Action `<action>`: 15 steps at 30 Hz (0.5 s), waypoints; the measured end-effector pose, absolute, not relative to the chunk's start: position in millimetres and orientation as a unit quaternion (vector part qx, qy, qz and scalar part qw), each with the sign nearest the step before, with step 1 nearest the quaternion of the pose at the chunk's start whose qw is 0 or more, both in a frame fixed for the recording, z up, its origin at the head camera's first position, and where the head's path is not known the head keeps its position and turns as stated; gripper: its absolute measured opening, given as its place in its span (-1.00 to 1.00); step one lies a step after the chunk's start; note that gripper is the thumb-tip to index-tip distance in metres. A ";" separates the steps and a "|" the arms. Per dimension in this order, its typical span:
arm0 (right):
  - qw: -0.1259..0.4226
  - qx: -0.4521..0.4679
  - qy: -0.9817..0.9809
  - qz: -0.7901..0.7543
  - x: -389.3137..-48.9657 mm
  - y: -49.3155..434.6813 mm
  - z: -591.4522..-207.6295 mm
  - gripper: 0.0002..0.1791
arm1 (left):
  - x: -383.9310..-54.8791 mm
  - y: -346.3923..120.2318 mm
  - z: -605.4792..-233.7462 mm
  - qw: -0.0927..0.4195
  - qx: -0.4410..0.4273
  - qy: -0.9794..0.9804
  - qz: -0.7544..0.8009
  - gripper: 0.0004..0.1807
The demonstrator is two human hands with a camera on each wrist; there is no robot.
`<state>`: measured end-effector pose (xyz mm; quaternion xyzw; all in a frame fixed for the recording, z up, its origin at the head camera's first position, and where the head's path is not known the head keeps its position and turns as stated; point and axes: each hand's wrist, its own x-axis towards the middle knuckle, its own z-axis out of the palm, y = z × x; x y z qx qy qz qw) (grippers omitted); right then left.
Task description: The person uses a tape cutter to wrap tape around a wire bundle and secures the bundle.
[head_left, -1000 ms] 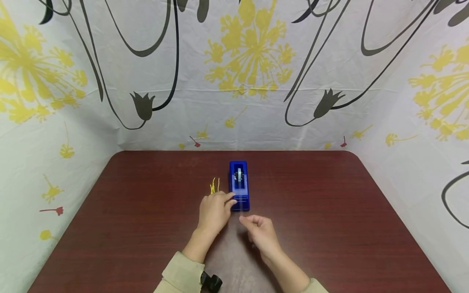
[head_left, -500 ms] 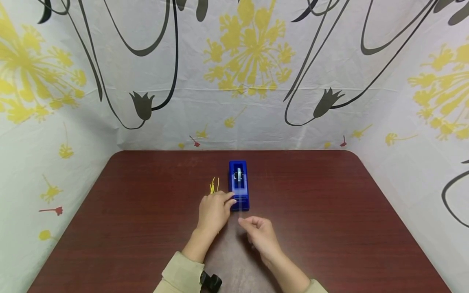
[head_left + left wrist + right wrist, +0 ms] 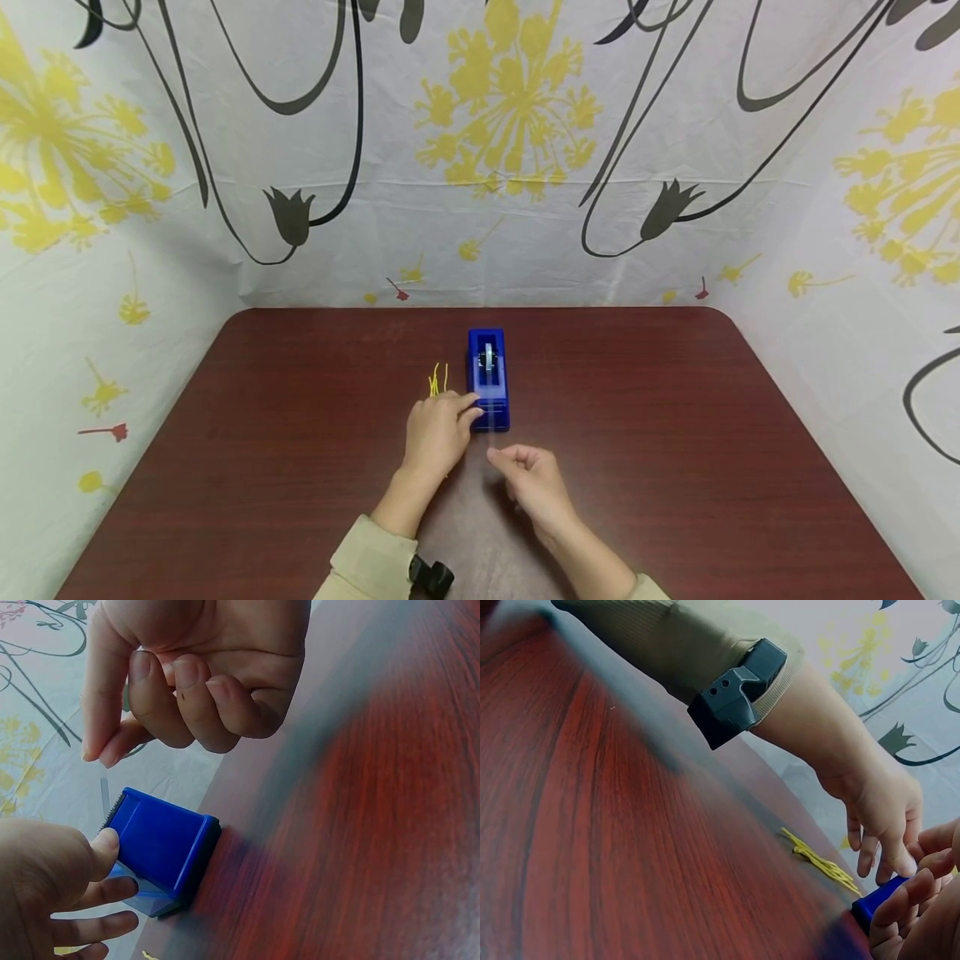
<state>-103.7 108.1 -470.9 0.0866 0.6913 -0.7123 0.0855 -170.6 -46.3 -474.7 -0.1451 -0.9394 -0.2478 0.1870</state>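
Tiny tug: the right hand [image 3: 531, 479] has the clear tape [image 3: 492, 440] pinched, pulled barely farther out than a second ago, so probably uncut. Left hand's [image 3: 438, 429] fairly straight fingers touch the blue tape dispenser [image 3: 501, 392] mid-table.

Room rightward across tabletop [image 3: 675, 433], dispenser [image 3: 491, 390] blocking ahead
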 end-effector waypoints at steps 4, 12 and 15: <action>0.086 0.083 0.691 -0.713 -102.6 107.7 -472.2 -0.76 | -170.5 -46.0 -474.2 0.186 -0.146 -0.940 -0.248 -0.75; 0.088 0.085 0.688 -0.715 -100.6 108.1 -471.4 -0.76 | -170.8 -46.5 -474.1 0.187 -0.149 -0.940 -0.245 -0.74; 0.096 0.086 0.689 -0.713 -99.7 107.9 -471.3 -0.77 | -170.7 -46.9 -473.6 0.187 -0.150 -0.940 -0.243 -0.75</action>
